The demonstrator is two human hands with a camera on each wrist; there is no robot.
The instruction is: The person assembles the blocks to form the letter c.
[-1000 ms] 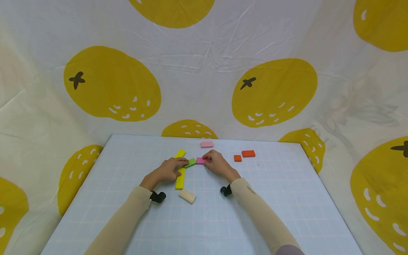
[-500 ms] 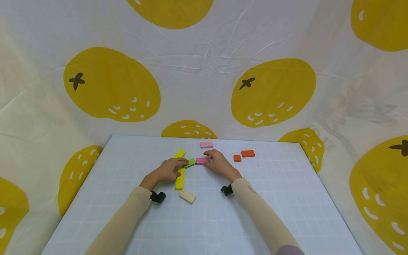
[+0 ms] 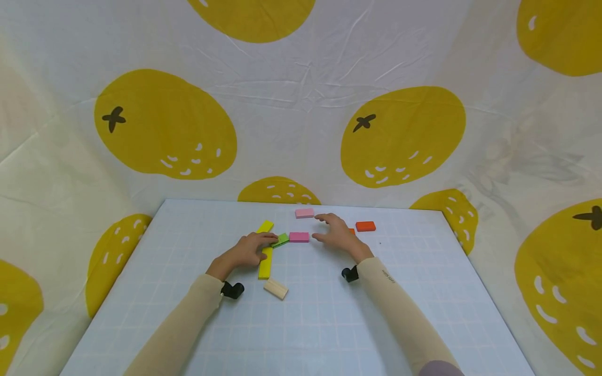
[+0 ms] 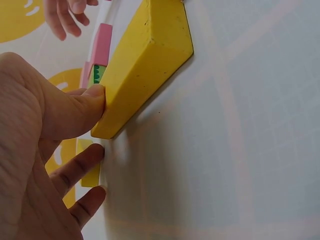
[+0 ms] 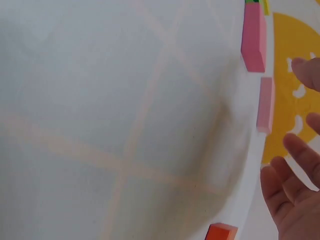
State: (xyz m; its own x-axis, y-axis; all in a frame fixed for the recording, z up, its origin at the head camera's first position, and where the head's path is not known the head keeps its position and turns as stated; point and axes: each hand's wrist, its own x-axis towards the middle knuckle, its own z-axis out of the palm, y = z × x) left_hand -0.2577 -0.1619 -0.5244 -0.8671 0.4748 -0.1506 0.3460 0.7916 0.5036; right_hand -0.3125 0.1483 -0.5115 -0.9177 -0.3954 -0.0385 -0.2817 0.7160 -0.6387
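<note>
In the head view my left hand (image 3: 246,250) reaches over a row of blocks. Its fingers lie at a green block (image 3: 281,239), and its thumb touches a yellow block (image 4: 142,70) in the left wrist view. Another yellow block (image 3: 265,226) lies behind that hand. A bright pink block (image 3: 299,237) lies flat, its left end right at the green one. My right hand (image 3: 337,233) holds nothing, fingers spread, just right of the bright pink block. Nearest to its fingertips at the back is a pale pink block (image 3: 304,213).
A plain wooden block (image 3: 276,289) lies in front of the row. To the right, a red-orange block (image 3: 365,226) is fully visible, while a small orange block (image 3: 351,231) is partly covered by my right hand. Patterned cloth (image 3: 310,104) rises behind the table (image 3: 301,334).
My right hand has let go of the bright pink block and moved right, with its fingers spreading. It now partly covers the small orange block. The left hand stays in place.
</note>
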